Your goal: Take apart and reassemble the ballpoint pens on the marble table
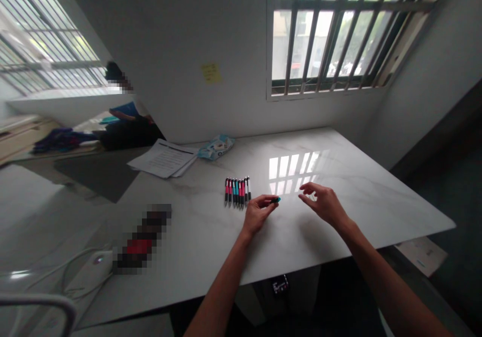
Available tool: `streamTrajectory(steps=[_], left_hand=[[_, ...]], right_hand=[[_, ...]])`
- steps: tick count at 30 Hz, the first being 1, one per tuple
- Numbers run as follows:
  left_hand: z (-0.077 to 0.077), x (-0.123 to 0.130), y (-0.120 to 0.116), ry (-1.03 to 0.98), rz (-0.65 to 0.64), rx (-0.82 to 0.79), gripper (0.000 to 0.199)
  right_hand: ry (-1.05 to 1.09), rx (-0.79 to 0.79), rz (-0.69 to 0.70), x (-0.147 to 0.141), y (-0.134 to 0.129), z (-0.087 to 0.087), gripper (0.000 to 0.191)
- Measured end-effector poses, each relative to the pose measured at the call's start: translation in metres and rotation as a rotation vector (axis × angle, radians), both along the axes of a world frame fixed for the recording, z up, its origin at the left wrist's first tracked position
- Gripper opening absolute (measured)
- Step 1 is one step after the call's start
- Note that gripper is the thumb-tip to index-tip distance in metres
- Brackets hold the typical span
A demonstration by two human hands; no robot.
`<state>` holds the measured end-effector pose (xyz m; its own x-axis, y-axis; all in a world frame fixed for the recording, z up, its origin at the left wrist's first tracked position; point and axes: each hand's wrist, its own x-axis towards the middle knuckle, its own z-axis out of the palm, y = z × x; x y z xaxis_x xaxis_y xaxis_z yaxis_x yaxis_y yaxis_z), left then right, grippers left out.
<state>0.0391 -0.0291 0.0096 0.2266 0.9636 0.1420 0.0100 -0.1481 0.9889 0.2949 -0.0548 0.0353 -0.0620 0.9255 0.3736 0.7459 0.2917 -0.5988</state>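
My left hand [257, 213] is closed, with thumb and fingertips pinching a black-and-teal pen [276, 200]. Only a short end of that pen shows; the rest is hidden by the fingers. Just beyond this hand a row of several click pens [236, 192] lies side by side on the table, in red, teal and white with black grips. To the right, my right hand [322, 202] hovers over the tabletop, thumb and fingers apart, with nothing visible between them.
Behind the pens are printed papers [165, 158] and a blue wipes packet [216, 147]. A blurred-out dark and red object [143, 239] lies at left, beside a white power strip [90, 276] with cables. The marble-patterned table [391, 201] meets the wall. Another person sits far left.
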Motion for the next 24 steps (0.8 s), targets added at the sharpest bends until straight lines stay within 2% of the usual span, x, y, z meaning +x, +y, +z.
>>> streamTrajectory(steps=[3,6,8,12,14,16,21,24], left_hand=[[-0.001,0.0,0.001,-0.027,0.005,-0.016,0.029],[-0.001,0.001,0.0,-0.031,0.006,-0.012,0.028],[-0.001,0.001,0.0,-0.021,0.008,-0.006,0.027],[-0.001,0.001,0.001,-0.01,0.016,0.002,0.028],[-0.002,0.0,0.002,-0.012,0.017,0.001,0.029],[-0.002,0.0,0.003,-0.024,0.022,-0.011,0.031],[-0.001,0.001,0.002,-0.06,0.026,-0.072,0.037],[0.0,0.001,0.002,-0.068,0.013,-0.101,0.039]], right_hand=[[-0.152,-0.166,-0.168,0.033,-0.007,-0.022,0.035],[-0.229,-0.266,-0.237,0.057,-0.013,-0.038,0.025],[-0.252,-0.291,-0.279,0.067,-0.013,-0.041,0.015],[-0.282,-0.27,-0.32,0.072,-0.002,-0.033,0.018],[-0.218,-0.227,-0.29,0.066,0.006,-0.027,0.018],[-0.038,-0.177,-0.223,0.052,0.012,-0.02,0.019],[0.557,-0.128,0.045,-0.01,0.014,-0.004,0.033],[0.768,-0.117,0.139,-0.041,0.011,0.005,0.032]])
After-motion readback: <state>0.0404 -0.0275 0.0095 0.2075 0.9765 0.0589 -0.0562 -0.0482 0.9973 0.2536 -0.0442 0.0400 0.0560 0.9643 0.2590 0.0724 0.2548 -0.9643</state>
